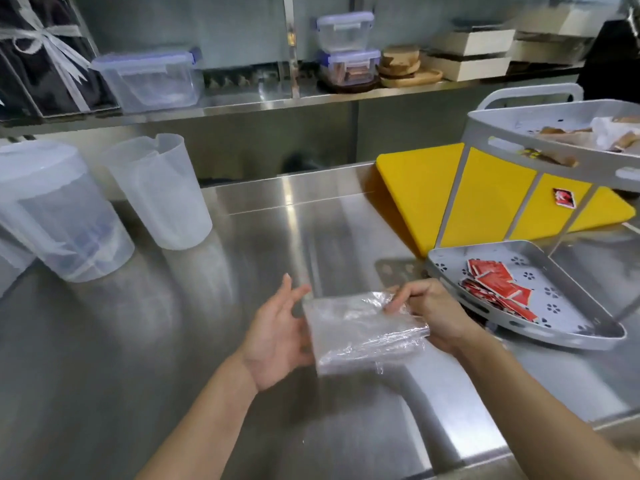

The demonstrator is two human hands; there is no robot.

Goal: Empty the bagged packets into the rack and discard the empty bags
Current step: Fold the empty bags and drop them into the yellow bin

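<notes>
A clear, empty plastic bag [363,336] hangs flat over the steel counter between my hands. My right hand [429,313] pinches its upper right corner. My left hand [277,337] is at the bag's left edge with the fingers spread; the thumb may be under the film. To the right stands a grey two-tier rack [540,332]. Its lower tray holds a pile of red packets [498,292]. The upper tray [519,157] holds brownish packets and white paper. One red packet [564,197] lies on the yellow board behind the rack.
A yellow cutting board [426,188] lies at the back right under the rack. Two translucent plastic jugs [162,192] [59,216] stand at the left. Lidded plastic containers [152,77], wooden plates and boxes fill the back shelf.
</notes>
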